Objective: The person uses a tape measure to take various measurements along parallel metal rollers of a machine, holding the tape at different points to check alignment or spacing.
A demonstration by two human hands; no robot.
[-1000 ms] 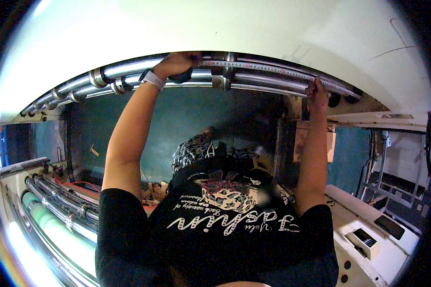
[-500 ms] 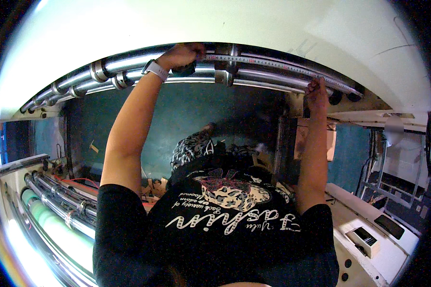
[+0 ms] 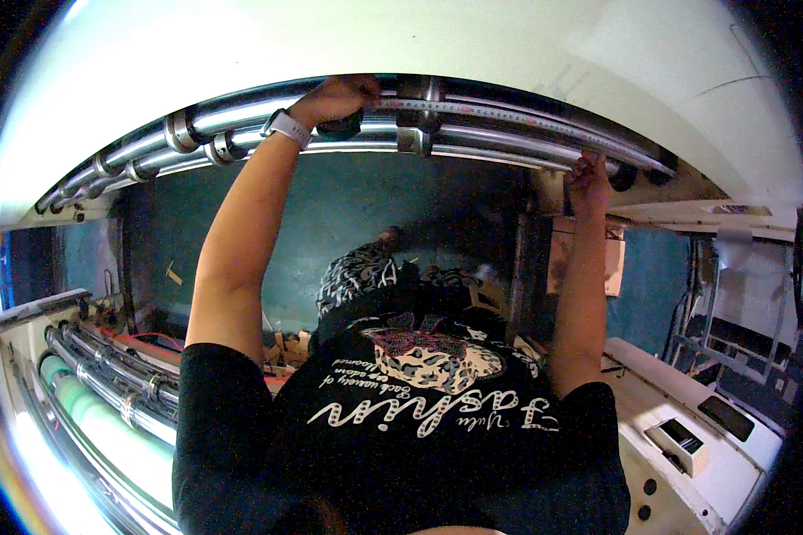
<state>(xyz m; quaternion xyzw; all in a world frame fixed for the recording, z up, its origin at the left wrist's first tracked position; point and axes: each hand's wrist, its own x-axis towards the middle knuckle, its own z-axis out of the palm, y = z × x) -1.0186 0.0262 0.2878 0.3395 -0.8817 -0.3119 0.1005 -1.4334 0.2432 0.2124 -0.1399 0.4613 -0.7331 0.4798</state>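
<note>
My left hand [image 3: 337,100], with a watch on its wrist, is closed round the dark case of a tape measure [image 3: 341,127] against the steel rollers. From there the pale tape blade [image 3: 491,114] runs out to the right along the upper roller [image 3: 241,118], passing over a metal collar [image 3: 419,111]. Near the rollers' right end my right hand [image 3: 589,183] has its fingers bent together at the lower edge of the blade. Whether the fingertips pinch the blade or press on the roller is hard to make out.
A large white machine cover [image 3: 401,40] curves above the rollers. Behind on the left lies another roller set with a green cylinder [image 3: 89,397]. A white machine panel [image 3: 669,401] stands at the right, and a cardboard box [image 3: 589,259] sits below my right forearm.
My right hand has shifted slightly down from the blade, its fingers now lower against it. My left hand stays on the tape case. The view has moved a little.
</note>
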